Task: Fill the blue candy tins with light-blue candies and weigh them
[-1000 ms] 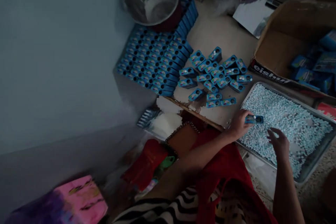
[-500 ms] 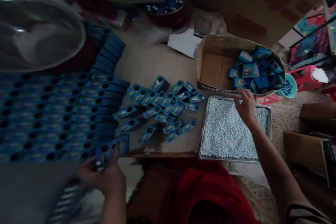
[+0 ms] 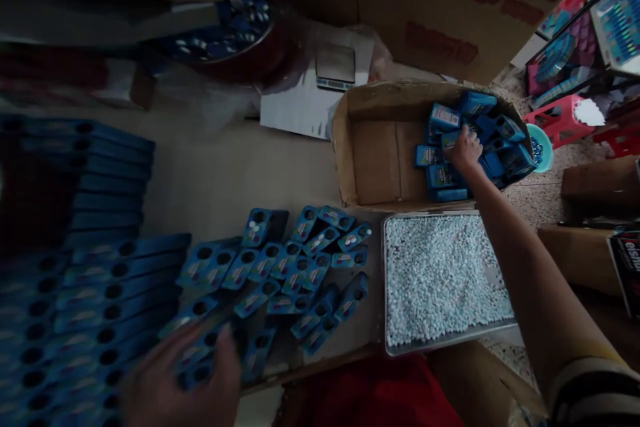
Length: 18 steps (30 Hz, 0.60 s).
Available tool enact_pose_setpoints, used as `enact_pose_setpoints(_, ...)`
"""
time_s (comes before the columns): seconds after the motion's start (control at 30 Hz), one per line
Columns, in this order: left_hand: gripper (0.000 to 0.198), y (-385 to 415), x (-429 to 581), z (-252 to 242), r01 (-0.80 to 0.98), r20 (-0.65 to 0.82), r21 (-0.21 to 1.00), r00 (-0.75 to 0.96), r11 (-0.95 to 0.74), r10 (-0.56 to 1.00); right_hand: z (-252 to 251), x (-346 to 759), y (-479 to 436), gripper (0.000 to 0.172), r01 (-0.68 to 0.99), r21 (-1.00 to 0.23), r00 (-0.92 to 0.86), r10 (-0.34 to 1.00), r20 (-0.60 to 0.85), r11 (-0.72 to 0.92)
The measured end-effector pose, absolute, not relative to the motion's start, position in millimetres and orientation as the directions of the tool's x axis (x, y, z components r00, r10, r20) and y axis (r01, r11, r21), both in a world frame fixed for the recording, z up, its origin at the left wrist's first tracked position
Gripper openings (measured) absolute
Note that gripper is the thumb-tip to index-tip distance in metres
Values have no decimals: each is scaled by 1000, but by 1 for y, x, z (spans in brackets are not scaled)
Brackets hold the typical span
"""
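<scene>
My left hand point(image 3: 183, 380) is smeared by motion at the lower left. Its thumb and fingers are around a small blue box point(image 3: 196, 375) with a round hole in the top, partly hidden by the hand. Beside it stand scattered blue boxes point(image 3: 267, 261), some with white pellets in their holes. My right hand point(image 3: 465, 148) reaches into a cardboard carton point(image 3: 370, 160) with its fingers curled on a blue box point(image 3: 449, 140) among several others. Just in front of the carton lies a metal tray point(image 3: 385, 293) of pale blue and white pellets point(image 3: 440, 280).
Rows of blue boxes point(image 3: 107, 313) fill the left side. At the back are a red bowl point(image 3: 255, 63) of small blue-and-white pieces, a scale point(image 3: 335, 67) and white paper point(image 3: 295, 110). A turquoise basin point(image 3: 547, 147) and a red stool point(image 3: 557, 123) stand right of the carton.
My right hand has moved from above the tray into the carton, onto the blue boxes. My left hand has come to the scattered boxes. The view has shifted to the right.
</scene>
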<state>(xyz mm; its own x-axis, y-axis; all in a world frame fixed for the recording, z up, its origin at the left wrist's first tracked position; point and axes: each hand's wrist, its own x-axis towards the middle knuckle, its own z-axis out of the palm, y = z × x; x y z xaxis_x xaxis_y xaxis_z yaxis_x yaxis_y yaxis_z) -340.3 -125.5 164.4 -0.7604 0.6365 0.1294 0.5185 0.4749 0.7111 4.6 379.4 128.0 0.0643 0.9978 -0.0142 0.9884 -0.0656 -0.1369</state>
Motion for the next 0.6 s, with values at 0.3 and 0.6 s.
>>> enact_pose_setpoints(0.3, 49, 308, -214, 128, 652, 336, 677, 138, -341, 932, 182, 32, 301, 51, 704, -694, 198, 980, -13, -151)
enact_pose_setpoints(0.6, 72, 413, -166, 68, 559, -147, 824, 63, 87, 987, 178, 76, 129, 50, 85, -921, 315, 887, -337, -380)
